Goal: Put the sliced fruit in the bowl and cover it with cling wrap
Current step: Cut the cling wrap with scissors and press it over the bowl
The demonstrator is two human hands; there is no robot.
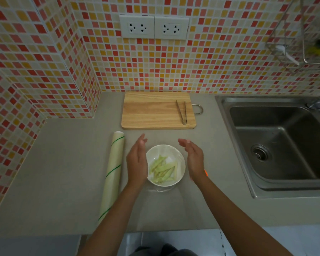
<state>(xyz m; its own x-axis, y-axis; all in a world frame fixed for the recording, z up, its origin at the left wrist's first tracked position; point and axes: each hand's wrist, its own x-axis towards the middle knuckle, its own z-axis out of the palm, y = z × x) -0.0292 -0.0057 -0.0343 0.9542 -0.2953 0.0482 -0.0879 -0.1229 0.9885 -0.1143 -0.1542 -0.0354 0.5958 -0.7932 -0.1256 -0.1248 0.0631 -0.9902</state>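
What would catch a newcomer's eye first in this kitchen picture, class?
Likely the white bowl of pale green fruit slices near the counter's front, with the left hand and right hand open on either side. Behind it lies a wooden board carrying tongs; a cling wrap roll lies to the left.

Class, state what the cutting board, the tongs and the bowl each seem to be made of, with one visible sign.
Cutting board: pale wood, matte, grain stripes showing. Tongs: probably metal, thin grey and faintly shiny. Bowl: white, smooth, ceramic or plastic; the look leaves it open.
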